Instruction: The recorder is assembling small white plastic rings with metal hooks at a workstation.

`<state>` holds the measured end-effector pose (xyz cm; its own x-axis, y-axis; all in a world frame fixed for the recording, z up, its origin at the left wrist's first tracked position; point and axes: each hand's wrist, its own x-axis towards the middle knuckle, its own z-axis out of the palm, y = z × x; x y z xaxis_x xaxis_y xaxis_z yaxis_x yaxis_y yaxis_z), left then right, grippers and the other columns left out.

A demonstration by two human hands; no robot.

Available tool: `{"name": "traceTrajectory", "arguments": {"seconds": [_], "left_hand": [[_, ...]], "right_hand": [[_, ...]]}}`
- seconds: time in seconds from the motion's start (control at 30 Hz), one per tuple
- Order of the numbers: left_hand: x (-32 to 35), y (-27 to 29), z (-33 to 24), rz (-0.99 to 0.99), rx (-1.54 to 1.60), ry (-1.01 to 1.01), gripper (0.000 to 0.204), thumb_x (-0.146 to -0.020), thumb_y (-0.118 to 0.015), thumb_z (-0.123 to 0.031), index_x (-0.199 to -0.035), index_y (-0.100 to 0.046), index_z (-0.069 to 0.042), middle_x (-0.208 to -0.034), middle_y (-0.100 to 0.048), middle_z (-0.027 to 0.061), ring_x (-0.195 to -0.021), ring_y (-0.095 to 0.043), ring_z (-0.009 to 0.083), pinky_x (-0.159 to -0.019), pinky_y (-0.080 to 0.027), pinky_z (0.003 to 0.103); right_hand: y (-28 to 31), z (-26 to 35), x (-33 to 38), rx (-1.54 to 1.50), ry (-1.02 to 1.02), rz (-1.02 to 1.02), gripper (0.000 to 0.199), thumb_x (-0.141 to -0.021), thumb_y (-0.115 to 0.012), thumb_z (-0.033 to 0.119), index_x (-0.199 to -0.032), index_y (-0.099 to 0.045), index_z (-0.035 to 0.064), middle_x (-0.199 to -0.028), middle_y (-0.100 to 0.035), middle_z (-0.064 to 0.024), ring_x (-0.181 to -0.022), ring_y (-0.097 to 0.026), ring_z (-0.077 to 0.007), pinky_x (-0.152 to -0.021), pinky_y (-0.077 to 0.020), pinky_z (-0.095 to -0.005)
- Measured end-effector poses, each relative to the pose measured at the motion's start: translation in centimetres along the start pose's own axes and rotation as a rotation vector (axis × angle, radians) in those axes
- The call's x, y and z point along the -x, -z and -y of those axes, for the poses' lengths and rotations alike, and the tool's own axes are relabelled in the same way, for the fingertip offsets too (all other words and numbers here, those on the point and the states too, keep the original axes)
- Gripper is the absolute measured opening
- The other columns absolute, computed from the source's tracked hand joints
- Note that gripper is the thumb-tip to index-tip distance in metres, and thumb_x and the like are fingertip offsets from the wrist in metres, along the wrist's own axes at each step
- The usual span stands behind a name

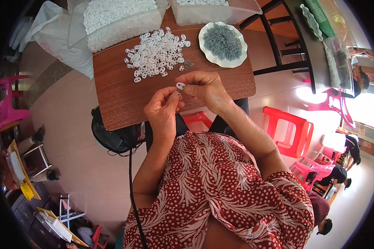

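Over a small wooden table (120,103), the right hand (205,89) pinches a small white plastic piece (180,86) between its closed fingertips. The left hand (164,108), curled nearly shut, seems to grip a tiny part just beside it. A heap of white pieces (156,52) lies farther off, a plate of grey clips (222,42) at far right.

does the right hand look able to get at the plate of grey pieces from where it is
Probably yes. The right hand holds a white piece just short of the plate, which sits on the same table ahead of it, slightly to the right. Only bare wood lies between; the white pile is off to the left.
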<state>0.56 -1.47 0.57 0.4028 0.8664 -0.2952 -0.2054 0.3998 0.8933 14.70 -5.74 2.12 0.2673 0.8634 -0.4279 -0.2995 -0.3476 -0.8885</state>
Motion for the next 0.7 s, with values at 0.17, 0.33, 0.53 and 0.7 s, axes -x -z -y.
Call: {"name": "traceTrajectory", "arguments": {"seconds": [0.17, 0.33, 0.53, 0.7], "left_hand": [[-0.1, -0.2, 0.2, 0.004, -0.007, 0.003, 0.01, -0.086, -0.059, -0.004, -0.094, -0.062, 0.002, -0.076, -0.061, 0.0016, -0.06, -0.055, 0.0053, -0.054, -0.041, 0.017], [-0.1, -0.6, 0.5, -0.026, 0.02, -0.065, 0.014, -0.086, -0.059, -0.003, -0.1, -0.059, 0.001, -0.079, -0.061, 0.0014, -0.06, -0.054, 0.0049, -0.054, -0.042, 0.016], [-0.4, -0.6, 1.3, 0.002, 0.083, -0.132, 0.017, -0.086, -0.058, -0.001, -0.103, -0.058, 0.003, -0.08, -0.06, 0.0017, -0.064, -0.054, 0.0056, -0.057, -0.044, 0.018], [-0.4, -0.6, 1.5, 0.002, 0.065, -0.124, 0.023, -0.086, -0.058, 0.001, -0.108, -0.057, 0.004, -0.08, -0.06, 0.0021, -0.066, -0.054, 0.006, -0.059, -0.045, 0.019]], "right_hand": [[-0.2, -0.4, -0.1, 0.102, 0.139, -0.008, 0.023, -0.079, -0.06, -0.003, -0.101, -0.065, -0.0005, -0.089, -0.065, -0.0037, -0.079, -0.059, -0.0084, -0.07, -0.0488, -0.0217], [-0.4, -0.8, -0.2, 0.151, 0.246, 0.013, 0.023, -0.078, -0.06, -0.005, -0.1, -0.065, -0.0008, -0.089, -0.064, -0.0039, -0.082, -0.058, -0.0077, -0.073, -0.0483, -0.0222], [-0.7, -1.2, -0.3, 0.184, 0.254, -0.015, 0.021, -0.078, -0.06, -0.007, -0.098, -0.063, -0.0025, -0.089, -0.064, -0.0042, -0.078, -0.058, -0.0072, -0.07, -0.0489, -0.0211], [-0.4, -1.1, -0.4, 0.173, 0.237, 0.009, 0.018, -0.078, -0.06, -0.007, -0.095, -0.061, -0.003, -0.084, -0.063, -0.004, -0.077, -0.059, -0.0071, -0.068, -0.0492, -0.0208]]}}
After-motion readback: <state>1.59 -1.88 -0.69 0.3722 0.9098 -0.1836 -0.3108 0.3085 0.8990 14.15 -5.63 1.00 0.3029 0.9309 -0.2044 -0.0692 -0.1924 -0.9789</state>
